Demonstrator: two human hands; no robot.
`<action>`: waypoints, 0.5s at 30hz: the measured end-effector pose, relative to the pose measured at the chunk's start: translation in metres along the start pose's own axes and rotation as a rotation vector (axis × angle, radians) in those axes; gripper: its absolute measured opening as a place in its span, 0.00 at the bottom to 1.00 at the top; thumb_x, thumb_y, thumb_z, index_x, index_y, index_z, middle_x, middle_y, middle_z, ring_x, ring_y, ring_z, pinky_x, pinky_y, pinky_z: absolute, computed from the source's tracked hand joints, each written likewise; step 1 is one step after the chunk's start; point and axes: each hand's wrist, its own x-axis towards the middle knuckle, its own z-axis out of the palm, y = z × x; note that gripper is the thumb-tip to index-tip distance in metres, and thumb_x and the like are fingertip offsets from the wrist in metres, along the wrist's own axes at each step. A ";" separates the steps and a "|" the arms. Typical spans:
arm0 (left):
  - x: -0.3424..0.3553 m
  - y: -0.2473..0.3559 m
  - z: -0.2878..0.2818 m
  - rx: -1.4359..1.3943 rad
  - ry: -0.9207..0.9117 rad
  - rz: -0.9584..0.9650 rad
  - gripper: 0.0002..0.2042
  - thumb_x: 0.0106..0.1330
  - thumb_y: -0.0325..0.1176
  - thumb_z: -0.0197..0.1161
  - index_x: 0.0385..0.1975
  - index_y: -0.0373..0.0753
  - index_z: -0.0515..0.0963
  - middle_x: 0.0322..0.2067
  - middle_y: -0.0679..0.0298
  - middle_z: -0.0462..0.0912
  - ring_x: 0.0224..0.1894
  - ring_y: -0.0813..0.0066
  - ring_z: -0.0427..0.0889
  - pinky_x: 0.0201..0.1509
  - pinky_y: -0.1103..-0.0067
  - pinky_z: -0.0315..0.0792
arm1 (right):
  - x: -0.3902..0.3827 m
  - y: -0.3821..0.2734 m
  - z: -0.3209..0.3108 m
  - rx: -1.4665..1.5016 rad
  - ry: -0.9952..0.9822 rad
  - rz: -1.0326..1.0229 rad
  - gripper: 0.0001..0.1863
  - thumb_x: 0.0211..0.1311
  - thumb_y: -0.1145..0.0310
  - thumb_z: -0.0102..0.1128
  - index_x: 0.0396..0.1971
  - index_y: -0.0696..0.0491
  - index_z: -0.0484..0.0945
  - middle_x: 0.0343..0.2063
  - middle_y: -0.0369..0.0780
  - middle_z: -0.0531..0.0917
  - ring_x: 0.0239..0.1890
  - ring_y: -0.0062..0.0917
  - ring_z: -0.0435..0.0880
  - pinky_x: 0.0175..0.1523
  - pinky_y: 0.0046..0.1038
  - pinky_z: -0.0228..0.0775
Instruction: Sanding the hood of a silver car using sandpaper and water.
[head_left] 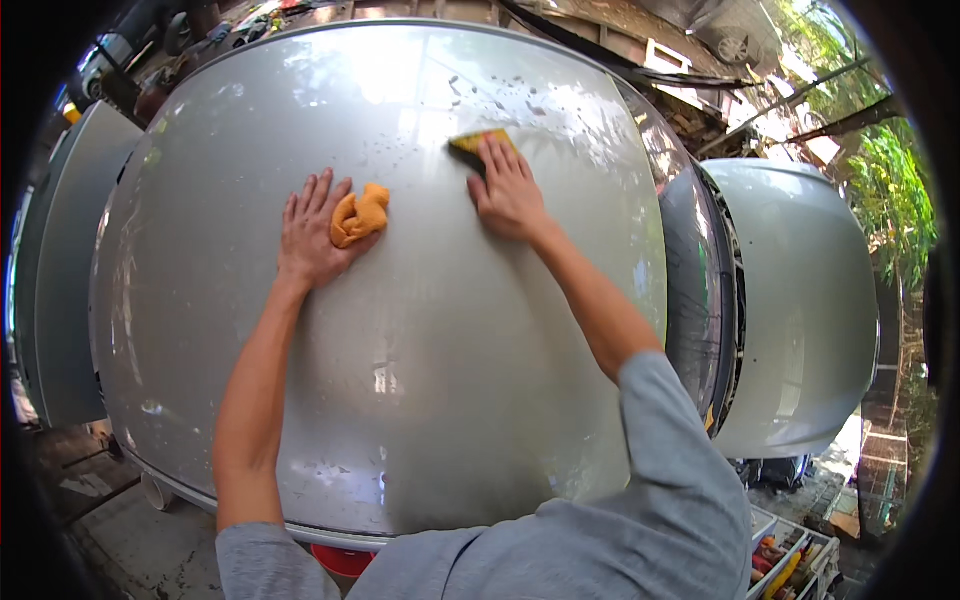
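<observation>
A silvery grey car roof (450,350) spreads out in front of me, with wet spots and specks toward its far right part. My left hand (318,235) rests on the roof, fingers stretched forward, with a crumpled orange cloth (362,214) caught between thumb and forefinger. Farther right and a little farther away, my right hand (508,192) presses a yellow sponge with a dark underside (480,141) against the roof. The fingers lie over the sponge's near right part. Both arms reach forward, apart from each other.
Right of the roof are the windshield (695,250) and the hood (800,310). A red bucket (342,559) shows below the near roof edge. At the lower right stands a crate of tools (790,560). Clutter and a dark pole (845,120) lie beyond the car.
</observation>
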 end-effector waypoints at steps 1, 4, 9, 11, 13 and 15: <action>-0.001 0.000 0.002 0.001 0.004 -0.010 0.42 0.55 0.64 0.63 0.68 0.50 0.63 0.71 0.59 0.56 0.74 0.59 0.51 0.75 0.59 0.43 | 0.025 -0.006 -0.003 0.031 -0.023 0.079 0.36 0.71 0.51 0.37 0.70 0.61 0.50 0.73 0.47 0.50 0.75 0.38 0.46 0.75 0.39 0.37; -0.010 -0.006 0.004 -0.006 -0.073 -0.040 0.42 0.55 0.66 0.62 0.68 0.51 0.62 0.72 0.59 0.55 0.74 0.60 0.50 0.75 0.59 0.43 | -0.004 -0.039 0.006 0.041 0.004 0.048 0.36 0.71 0.52 0.37 0.70 0.61 0.50 0.73 0.47 0.50 0.75 0.38 0.47 0.75 0.39 0.37; -0.012 -0.011 -0.008 0.016 0.004 -0.050 0.43 0.54 0.68 0.61 0.69 0.53 0.61 0.72 0.60 0.54 0.75 0.60 0.48 0.76 0.59 0.42 | -0.070 -0.078 0.010 -0.035 0.018 -0.081 0.37 0.71 0.50 0.37 0.71 0.60 0.49 0.73 0.47 0.50 0.75 0.38 0.47 0.76 0.38 0.36; 0.000 -0.003 -0.005 -0.009 -0.003 -0.012 0.43 0.54 0.68 0.60 0.69 0.53 0.61 0.72 0.60 0.54 0.75 0.60 0.48 0.76 0.59 0.42 | -0.008 -0.056 0.006 0.035 0.029 0.005 0.38 0.71 0.49 0.37 0.71 0.59 0.48 0.73 0.47 0.50 0.75 0.38 0.46 0.76 0.38 0.35; -0.001 0.004 0.004 -0.036 -0.060 -0.026 0.43 0.54 0.68 0.60 0.69 0.54 0.61 0.72 0.60 0.54 0.75 0.61 0.49 0.76 0.59 0.42 | 0.023 -0.054 0.009 0.027 0.042 0.165 0.37 0.71 0.50 0.36 0.71 0.59 0.48 0.73 0.47 0.50 0.75 0.38 0.46 0.76 0.38 0.35; 0.004 -0.002 0.008 -0.031 -0.065 -0.038 0.43 0.55 0.68 0.59 0.69 0.53 0.62 0.72 0.60 0.54 0.74 0.60 0.50 0.76 0.60 0.42 | -0.012 -0.067 0.018 0.031 0.064 0.116 0.37 0.71 0.50 0.37 0.71 0.60 0.49 0.72 0.48 0.51 0.75 0.38 0.47 0.76 0.39 0.36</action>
